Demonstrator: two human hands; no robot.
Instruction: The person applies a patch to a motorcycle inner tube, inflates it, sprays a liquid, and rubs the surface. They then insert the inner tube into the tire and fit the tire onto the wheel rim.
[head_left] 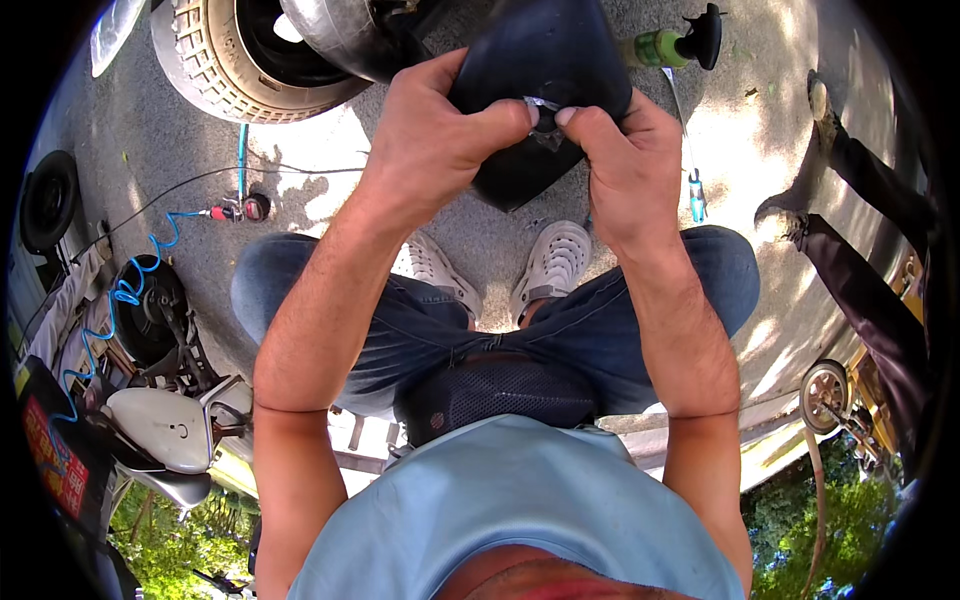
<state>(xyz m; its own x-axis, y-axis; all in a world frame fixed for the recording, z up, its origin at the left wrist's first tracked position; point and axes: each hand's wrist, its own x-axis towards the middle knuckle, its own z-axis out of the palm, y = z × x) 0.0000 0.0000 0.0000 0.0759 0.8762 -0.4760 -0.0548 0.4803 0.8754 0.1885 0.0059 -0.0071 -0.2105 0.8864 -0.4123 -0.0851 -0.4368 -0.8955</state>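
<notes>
A black rubber inner tube (540, 50), pressed flat, is held up in front of me between both hands. My left hand (425, 140) grips its left side, fingers behind it and thumb on top. From the right, my right hand (638, 165) grips it the same way. The two thumb tips nearly meet over a small dark patch-like spot, where a bit of clear film (543, 103) sticks up between them. Most of my fingers are hidden behind the rubber.
A knobby tyre (205, 60) lies at the upper left beside a rounded dark grey piece (350, 35). A red-and-black inflator (228, 211) with blue hose, a green spray bottle (655, 48) and a blue-handled screwdriver (697, 200) lie around. Another person's dark-trousered legs (865, 285) are at right.
</notes>
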